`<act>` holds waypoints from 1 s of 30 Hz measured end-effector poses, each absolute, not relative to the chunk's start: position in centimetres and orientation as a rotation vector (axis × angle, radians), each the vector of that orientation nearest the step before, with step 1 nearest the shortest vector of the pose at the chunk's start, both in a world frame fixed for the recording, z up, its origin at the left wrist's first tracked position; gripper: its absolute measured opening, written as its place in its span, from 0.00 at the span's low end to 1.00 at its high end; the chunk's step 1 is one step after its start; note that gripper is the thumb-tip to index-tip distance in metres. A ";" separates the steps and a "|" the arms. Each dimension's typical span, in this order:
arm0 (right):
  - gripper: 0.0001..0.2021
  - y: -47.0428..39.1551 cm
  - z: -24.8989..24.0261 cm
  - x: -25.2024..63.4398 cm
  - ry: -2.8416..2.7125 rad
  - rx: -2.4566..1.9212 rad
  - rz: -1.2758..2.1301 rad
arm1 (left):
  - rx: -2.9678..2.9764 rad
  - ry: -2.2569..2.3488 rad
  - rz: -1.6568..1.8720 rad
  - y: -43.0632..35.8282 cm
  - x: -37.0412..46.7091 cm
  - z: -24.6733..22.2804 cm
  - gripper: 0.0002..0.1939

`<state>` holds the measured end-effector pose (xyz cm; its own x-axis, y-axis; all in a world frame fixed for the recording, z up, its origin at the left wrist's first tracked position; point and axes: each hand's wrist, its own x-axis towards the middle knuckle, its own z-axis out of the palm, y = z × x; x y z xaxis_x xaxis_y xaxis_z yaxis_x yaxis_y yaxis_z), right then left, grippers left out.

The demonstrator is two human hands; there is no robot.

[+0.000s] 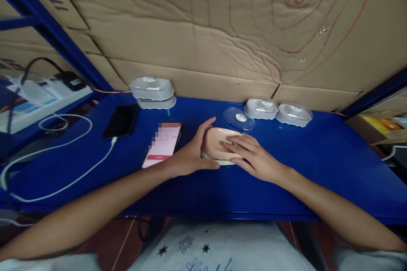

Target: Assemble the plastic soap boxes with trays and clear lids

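A glossy pale-pink oval soap dish (216, 139) rests on the blue table, with a whitish lower edge showing at its front. My left hand (197, 152) curves around its left side, thumb along the front and fingers behind. Over the right side lies my right hand (251, 154); its fingers reach into the dish and its thumb is at the front rim. A small dark mark shows on the inner floor, partly behind the right fingertips. Just behind the dish, a clear oval lid (232, 119) with a round white sticker lies on the table.
Grey lidded dishes stand along the cardboard wall: a stack (154, 93) at left, two (261, 109) at right. A lit phone (163, 144) lies left of my hand, a dark phone (121, 122) with a white cable (95, 186) beyond. A power strip (47, 108) is far left.
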<state>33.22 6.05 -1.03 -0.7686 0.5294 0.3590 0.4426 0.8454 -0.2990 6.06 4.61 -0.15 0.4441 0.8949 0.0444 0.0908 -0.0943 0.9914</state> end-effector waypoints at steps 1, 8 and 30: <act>0.24 6.0 -0.9 33.3 -2.597 -0.711 0.265 | 1.488 0.894 0.856 4.6 6.1 0.0 0.65; 0.31 6.4 -0.4 33.9 -2.682 -0.662 0.245 | 1.082 0.902 0.796 4.8 6.1 1.0 0.58; 0.26 6.6 -1.6 33.3 -2.308 -0.632 0.659 | 0.681 0.712 0.870 5.2 6.6 1.0 0.21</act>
